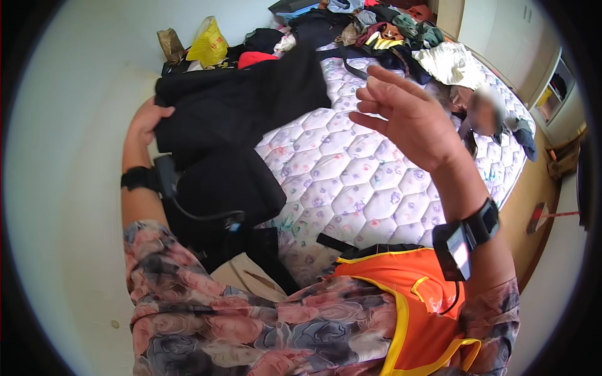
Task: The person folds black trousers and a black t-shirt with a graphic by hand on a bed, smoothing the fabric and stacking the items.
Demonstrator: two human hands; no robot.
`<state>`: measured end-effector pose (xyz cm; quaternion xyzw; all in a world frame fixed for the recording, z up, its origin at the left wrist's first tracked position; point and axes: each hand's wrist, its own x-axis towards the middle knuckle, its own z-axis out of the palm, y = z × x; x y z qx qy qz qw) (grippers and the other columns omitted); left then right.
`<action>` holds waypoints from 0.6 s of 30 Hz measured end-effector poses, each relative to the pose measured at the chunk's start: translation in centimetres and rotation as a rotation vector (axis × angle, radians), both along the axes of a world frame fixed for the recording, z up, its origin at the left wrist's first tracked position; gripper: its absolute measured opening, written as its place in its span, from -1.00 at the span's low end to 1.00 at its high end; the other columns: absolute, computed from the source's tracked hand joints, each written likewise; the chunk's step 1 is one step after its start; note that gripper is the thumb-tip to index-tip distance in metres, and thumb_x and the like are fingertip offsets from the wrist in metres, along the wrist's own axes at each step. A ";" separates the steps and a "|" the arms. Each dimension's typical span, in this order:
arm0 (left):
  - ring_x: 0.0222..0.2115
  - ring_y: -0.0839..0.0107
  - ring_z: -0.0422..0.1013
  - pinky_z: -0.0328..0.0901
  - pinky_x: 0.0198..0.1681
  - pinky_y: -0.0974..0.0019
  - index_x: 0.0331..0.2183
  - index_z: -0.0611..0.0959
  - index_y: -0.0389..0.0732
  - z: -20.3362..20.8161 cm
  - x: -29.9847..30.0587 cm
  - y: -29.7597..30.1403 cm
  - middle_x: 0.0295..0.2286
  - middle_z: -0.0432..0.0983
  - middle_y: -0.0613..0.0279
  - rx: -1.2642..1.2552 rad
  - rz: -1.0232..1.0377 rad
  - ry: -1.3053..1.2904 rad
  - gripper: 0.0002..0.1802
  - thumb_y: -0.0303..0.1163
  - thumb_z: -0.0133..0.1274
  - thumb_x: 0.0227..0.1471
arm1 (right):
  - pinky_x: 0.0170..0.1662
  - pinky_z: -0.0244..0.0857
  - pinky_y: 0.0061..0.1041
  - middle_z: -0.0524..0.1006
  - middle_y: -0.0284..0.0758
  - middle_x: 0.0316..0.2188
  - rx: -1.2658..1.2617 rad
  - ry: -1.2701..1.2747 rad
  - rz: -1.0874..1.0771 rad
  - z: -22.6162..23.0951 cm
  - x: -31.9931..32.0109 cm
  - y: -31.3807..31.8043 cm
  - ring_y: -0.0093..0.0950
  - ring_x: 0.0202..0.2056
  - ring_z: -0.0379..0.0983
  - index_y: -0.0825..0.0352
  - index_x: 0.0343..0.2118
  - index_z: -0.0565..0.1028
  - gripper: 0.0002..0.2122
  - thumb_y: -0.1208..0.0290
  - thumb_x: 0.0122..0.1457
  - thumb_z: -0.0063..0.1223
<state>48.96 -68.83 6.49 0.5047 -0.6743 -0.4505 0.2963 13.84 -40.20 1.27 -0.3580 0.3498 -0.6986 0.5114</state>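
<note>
My left hand (149,119) is closed on the left edge of a black garment (213,100), thumb on top. The garment stretches to the right above the mattress, its far right end blurred; which kind of garment it is I cannot tell. More black cloth (229,185) lies below it, near my left forearm. My right hand (404,113) is raised above the quilted floral mattress (351,182), fingers apart and holding nothing. It stands to the right of the garment, with a gap between them. Orange cloth with yellow trim (376,269) lies in front of me at the lower right.
A heap of mixed clothes (389,31) lies along the mattress's far end, with a cream cloth (450,62) at its right. A yellow plastic bag (208,44) and a brown bag (170,45) stand at the far left. White cabinets (501,31) stand at the back right.
</note>
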 end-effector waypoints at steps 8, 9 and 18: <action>-0.20 -0.02 0.37 0.29 -0.17 0.12 -0.17 0.44 -0.40 -10.9 7.5 -9.1 -0.20 0.41 -0.17 -0.230 1.039 -0.762 -0.56 -0.34 -0.05 -0.11 | -0.27 0.34 -0.55 0.38 -0.42 -0.46 0.509 0.265 -0.196 -10.7 -1.2 5.5 -0.63 -0.45 0.33 0.37 -0.01 0.32 -0.63 0.48 0.08 -0.06; -0.24 -0.06 0.38 0.28 -0.20 0.09 -0.19 0.43 -0.44 -13.6 8.8 -10.1 -0.21 0.40 -0.18 -0.328 0.960 -0.819 -0.58 -0.35 -0.08 -0.09 | -0.30 0.32 -0.60 0.38 -0.43 -0.47 0.581 0.154 -0.243 -11.1 -0.8 6.0 -0.65 -0.46 0.31 0.36 -0.03 0.34 -0.66 0.50 0.08 -0.07; -0.15 0.08 0.36 0.29 -0.12 0.20 -0.01 0.40 -0.17 -23.6 1.9 -12.8 -0.06 0.35 0.05 -0.146 0.272 -0.954 -0.56 -0.48 -0.21 0.01 | -0.39 0.30 -0.64 0.38 -0.49 -0.51 0.848 0.078 -0.442 -19.3 -4.1 11.9 -0.71 -0.51 0.28 0.30 -0.12 0.40 -0.71 0.47 0.05 -0.07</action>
